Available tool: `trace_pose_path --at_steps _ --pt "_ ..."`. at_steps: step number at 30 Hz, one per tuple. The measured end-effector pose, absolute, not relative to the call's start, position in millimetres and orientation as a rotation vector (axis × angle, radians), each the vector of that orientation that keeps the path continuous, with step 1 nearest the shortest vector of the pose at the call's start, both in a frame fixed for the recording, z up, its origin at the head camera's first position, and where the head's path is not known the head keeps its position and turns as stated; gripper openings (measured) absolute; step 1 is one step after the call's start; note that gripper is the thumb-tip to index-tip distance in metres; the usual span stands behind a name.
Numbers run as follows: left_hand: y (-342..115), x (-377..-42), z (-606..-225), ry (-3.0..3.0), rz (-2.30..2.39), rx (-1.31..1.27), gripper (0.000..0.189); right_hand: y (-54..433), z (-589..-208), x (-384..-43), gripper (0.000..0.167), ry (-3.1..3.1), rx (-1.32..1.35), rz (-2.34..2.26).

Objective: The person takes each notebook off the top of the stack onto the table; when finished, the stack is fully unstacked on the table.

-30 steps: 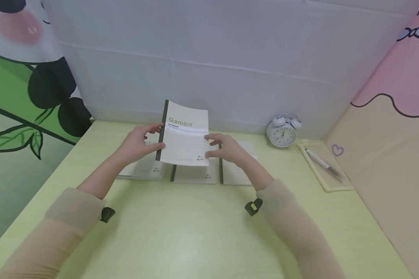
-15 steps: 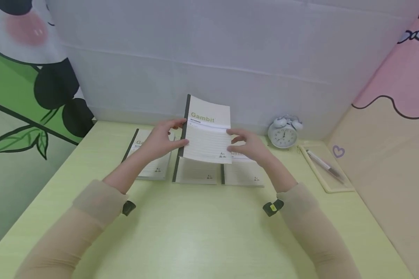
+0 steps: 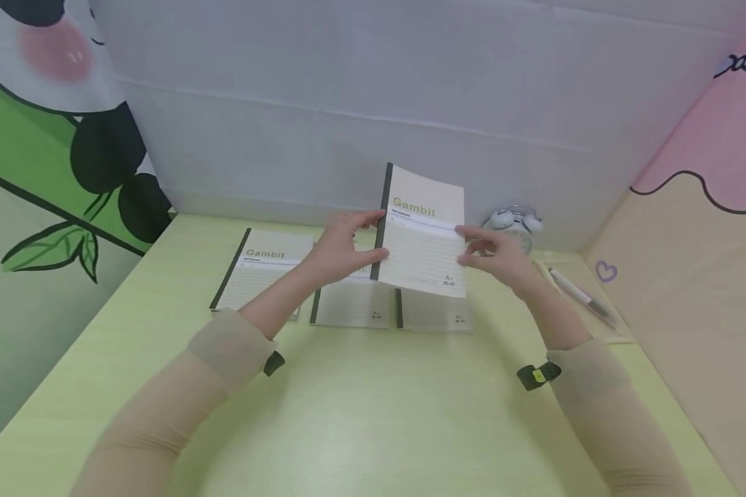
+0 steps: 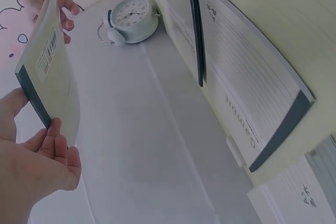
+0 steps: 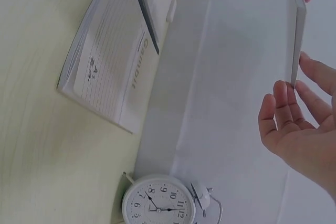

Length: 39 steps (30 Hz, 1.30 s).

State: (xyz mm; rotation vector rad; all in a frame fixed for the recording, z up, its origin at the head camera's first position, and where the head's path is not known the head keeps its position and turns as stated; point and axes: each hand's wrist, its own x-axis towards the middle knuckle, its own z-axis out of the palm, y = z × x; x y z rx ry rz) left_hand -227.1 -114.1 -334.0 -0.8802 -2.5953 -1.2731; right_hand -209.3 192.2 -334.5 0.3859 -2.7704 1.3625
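Note:
A cream notebook with a dark spine and "Gambit" on its cover is held up in the air, tilted, cover toward the head camera. My left hand pinches its spine side between thumb and fingers; my right hand pinches the opposite edge. The left wrist view shows the barcode on the notebook's back. Beneath it lies the right notebook of a row on the table, its upper part hidden. The middle notebook and left notebook lie beside it, partly covered by my left arm.
A white twin-bell alarm clock stands at the back right, partly behind my right hand. To its right, a pen lies on a flat yellow-edged pouch, close to the side wall. A pale cloth wall rises behind the table.
Both hands have carried the notebook rightward, from above the left and middle notebooks to above the right one. The left notebook's cover has come into view, and the clock is now partly hidden.

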Motion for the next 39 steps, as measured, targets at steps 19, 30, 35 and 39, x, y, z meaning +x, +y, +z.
trace_pose_path --at_steps 19,30,35,39 --pt "-43 -199 -348 -2.598 -1.303 -1.146 0.071 275 -328 -148 0.054 -2.787 0.245 1.325" --pt "3 -196 -378 -2.584 -1.364 -1.140 0.070 317 -348 -132 0.051 -2.774 0.354 1.209" --pt "19 -195 -397 -2.638 -1.392 -1.134 0.069 332 -364 -125 0.052 -2.869 0.251 1.108" --pt "25 -197 -407 -2.697 -1.309 -1.200 0.070 343 -376 -121 0.054 -2.914 0.223 1.085"
